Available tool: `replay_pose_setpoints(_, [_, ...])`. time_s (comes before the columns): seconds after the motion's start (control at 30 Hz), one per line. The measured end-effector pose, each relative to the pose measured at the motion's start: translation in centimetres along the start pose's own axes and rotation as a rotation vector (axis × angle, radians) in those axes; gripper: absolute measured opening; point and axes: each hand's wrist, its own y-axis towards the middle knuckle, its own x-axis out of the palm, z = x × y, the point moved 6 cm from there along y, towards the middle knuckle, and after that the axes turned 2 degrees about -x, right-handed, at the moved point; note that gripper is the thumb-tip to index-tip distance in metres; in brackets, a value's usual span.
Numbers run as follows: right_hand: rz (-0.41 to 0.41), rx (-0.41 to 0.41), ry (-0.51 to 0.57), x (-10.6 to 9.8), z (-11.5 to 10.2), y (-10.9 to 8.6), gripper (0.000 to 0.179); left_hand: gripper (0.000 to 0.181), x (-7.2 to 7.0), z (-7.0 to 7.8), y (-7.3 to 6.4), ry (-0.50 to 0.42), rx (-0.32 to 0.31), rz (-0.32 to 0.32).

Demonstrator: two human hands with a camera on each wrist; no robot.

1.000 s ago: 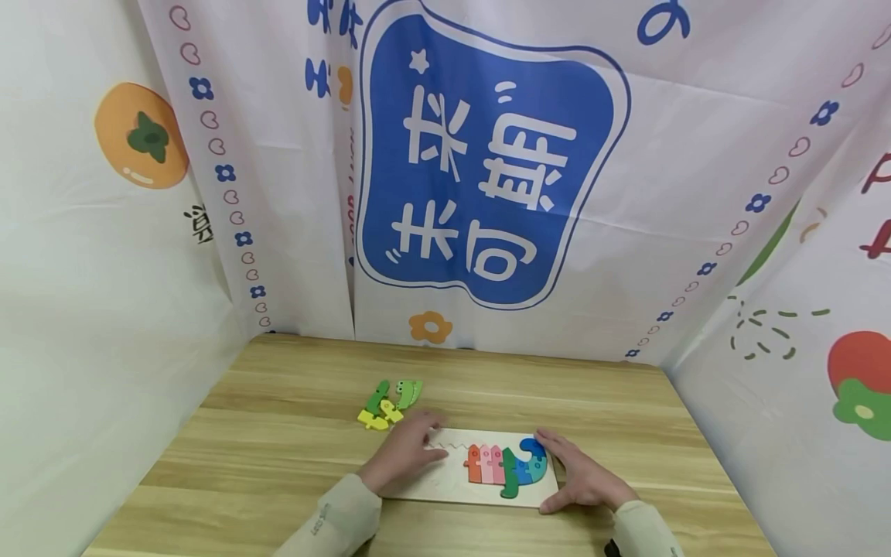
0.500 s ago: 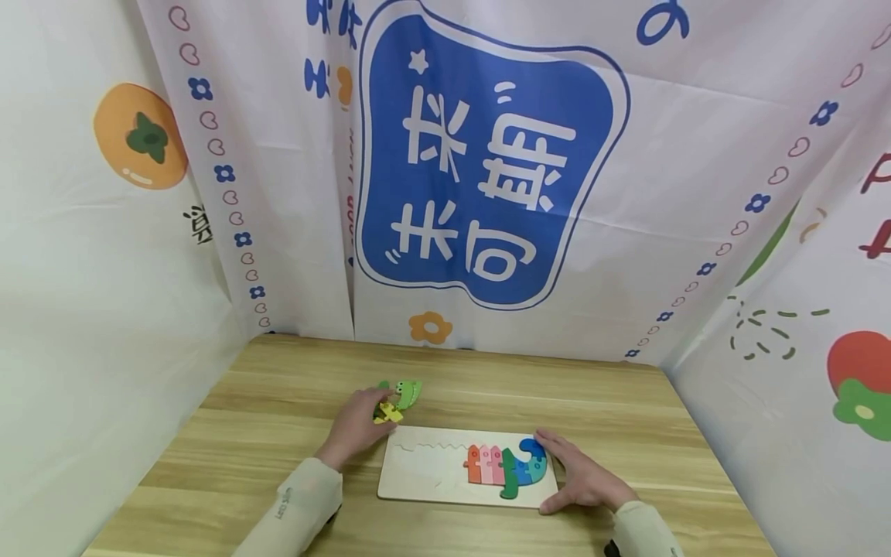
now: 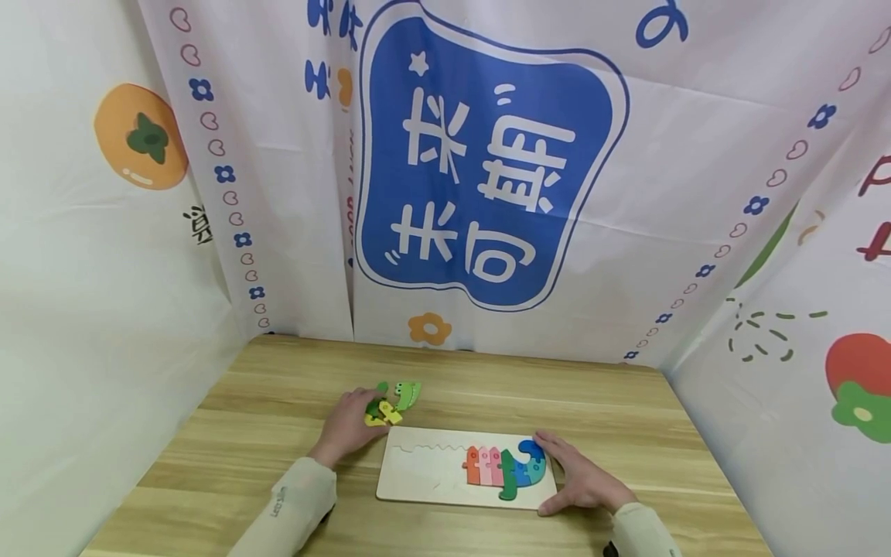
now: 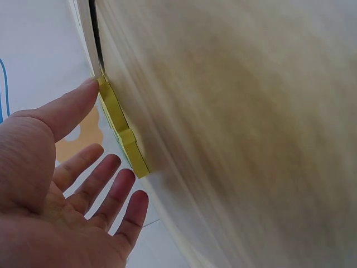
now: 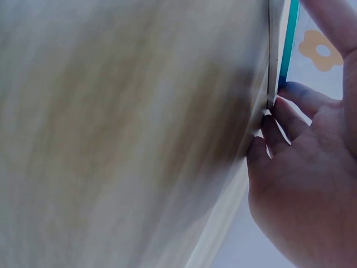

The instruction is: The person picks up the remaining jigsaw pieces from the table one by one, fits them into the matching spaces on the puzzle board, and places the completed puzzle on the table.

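In the head view my left hand (image 3: pixel 348 425) is at a small cluster of puzzle pieces left of the board. Its fingers reach over a dark green piece (image 3: pixel 377 408) and yellow pieces (image 3: pixel 390 413). The left wrist view has the thumb tip right at the end of a yellow piece (image 4: pixel 121 124), with the other fingers spread loosely beside it. My right hand (image 3: pixel 582 475) holds the right end of the pale wooden puzzle board (image 3: pixel 425 480), thumb at the near corner and fingers at the far one. Orange, pink, green and blue pieces (image 3: pixel 495 467) sit on the board's right half.
A light green crocodile-head piece (image 3: pixel 407 395) lies just beyond the left fingers. The wooden table (image 3: pixel 543 394) extends around the board, with printed white cloth (image 3: pixel 306 232) hanging along its back and sides.
My left hand has moved from above the board's left part to the loose pieces, where the yellow ones have shifted slightly. The right hand has stayed on the board.
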Motion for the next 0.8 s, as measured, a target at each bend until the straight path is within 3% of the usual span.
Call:
replay_pose_setpoints(0.5, [0.004, 0.008, -0.003, -0.16, -0.07, -0.19, 0.122, 0.068, 0.23, -0.49, 0.34, -0.006, -0.020, -0.028])
replay_pose_setpoints(0.8, [0.003, 0.009, 0.006, -0.19, 0.03, -0.06, 0.122, 0.055, -0.16, -0.02, -0.14, -0.004, 0.024, -0.029])
